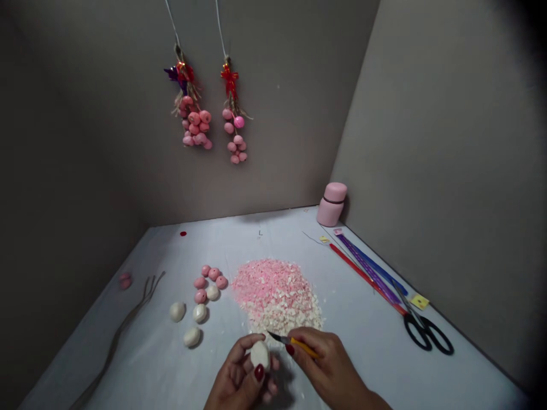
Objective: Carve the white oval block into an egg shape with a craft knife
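My left hand [241,376] is closed round a small white egg-shaped piece [259,354], held just above the table's near edge. My right hand [329,367] pinches a yellow-handled craft knife [294,341], its blade tip pointing left at the top of the white piece. Just beyond both hands lies a heap of pink and white shavings [276,293]. To the left of the heap sit several carved pieces, some pink [213,274] and some white [199,312].
Black scissors [425,331] and red, purple and blue strips [370,272] lie along the right wall. A pink jar [332,204] stands in the back corner. Two strings of pink pieces [194,122] hang on the back wall. Thin dry stalks [123,324] lie at the left.
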{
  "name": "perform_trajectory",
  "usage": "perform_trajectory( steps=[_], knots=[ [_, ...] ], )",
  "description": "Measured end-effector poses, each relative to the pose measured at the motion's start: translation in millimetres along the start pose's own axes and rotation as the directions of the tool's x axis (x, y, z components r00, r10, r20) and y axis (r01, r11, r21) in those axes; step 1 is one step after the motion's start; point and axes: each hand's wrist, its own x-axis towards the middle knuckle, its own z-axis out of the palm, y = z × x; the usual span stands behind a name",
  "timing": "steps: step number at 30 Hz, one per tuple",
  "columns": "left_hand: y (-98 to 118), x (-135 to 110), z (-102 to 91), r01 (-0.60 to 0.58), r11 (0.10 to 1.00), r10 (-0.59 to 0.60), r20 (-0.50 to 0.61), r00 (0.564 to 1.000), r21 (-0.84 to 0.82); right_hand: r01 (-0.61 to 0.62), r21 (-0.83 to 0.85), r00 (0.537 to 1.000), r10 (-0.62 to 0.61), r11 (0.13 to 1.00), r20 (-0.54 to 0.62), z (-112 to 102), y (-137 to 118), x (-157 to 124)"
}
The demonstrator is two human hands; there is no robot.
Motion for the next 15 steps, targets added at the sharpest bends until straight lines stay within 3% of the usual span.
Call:
perform_trajectory(
  steps=[7, 15],
  knots=[
    [-0.8, 1.2, -7.5, 0.192, 0.963, -0.187, 0.044, 0.981, -0.187, 0.077, -0.026, 0.997, -0.077, 0.997, -0.01, 3.2, -5.0, -3.4],
    [-16.0, -0.5, -11.7, 0.151, 0.96, -0.168, -0.052, 0.984, -0.238, 0.316, -0.222, 0.946, -0.323, 0.923, 0.001, 16.3, -5.3, -5.6]
  ],
)
